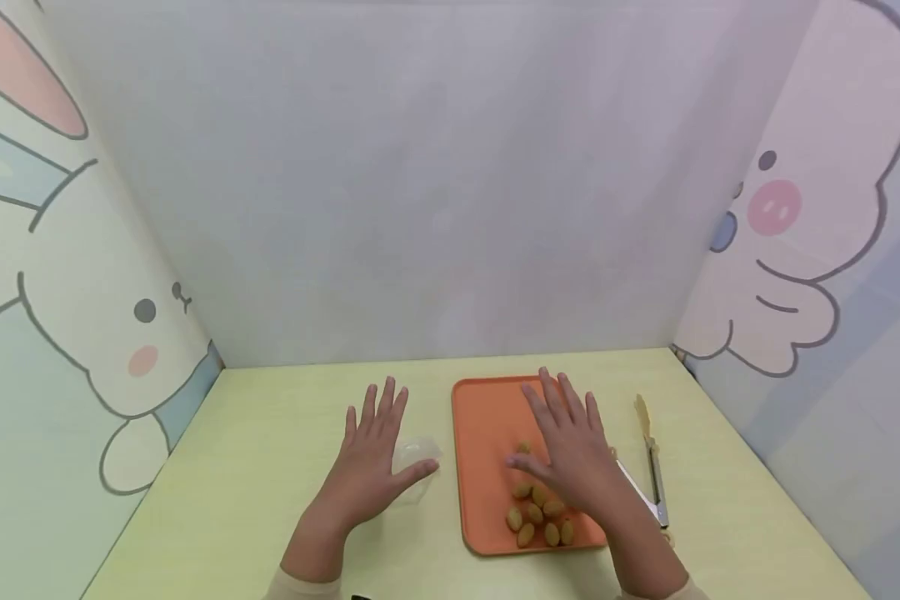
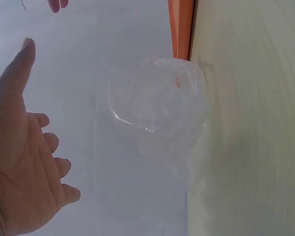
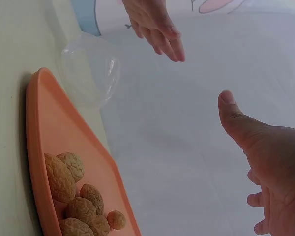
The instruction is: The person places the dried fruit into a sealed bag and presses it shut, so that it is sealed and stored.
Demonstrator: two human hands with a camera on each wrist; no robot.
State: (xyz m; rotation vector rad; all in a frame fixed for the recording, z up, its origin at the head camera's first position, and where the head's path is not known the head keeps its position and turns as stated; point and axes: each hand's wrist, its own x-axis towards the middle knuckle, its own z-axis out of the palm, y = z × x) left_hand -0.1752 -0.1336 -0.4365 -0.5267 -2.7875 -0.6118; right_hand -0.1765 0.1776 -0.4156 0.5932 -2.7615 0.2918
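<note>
Walnuts (image 1: pixel 535 512) mostly lie at the near right of the orange tray (image 1: pixel 487 433), with tongs (image 1: pixel 656 482) to its right and clear plastic (image 1: pixel 417 452) to its left. The left hand (image 1: pixel 367 475) and right hand (image 1: pixel 576 457) hover, fingers spread apart, holding nothing. Handling seems not yet begun; a grasp would call for lowering a hand and closing its fingers.

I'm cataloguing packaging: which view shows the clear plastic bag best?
Left wrist: the plastic bag looks largest there, unobstructed. Head shows it faintly, partly behind the left hand; right wrist, smaller, beyond the orange tray.
</note>
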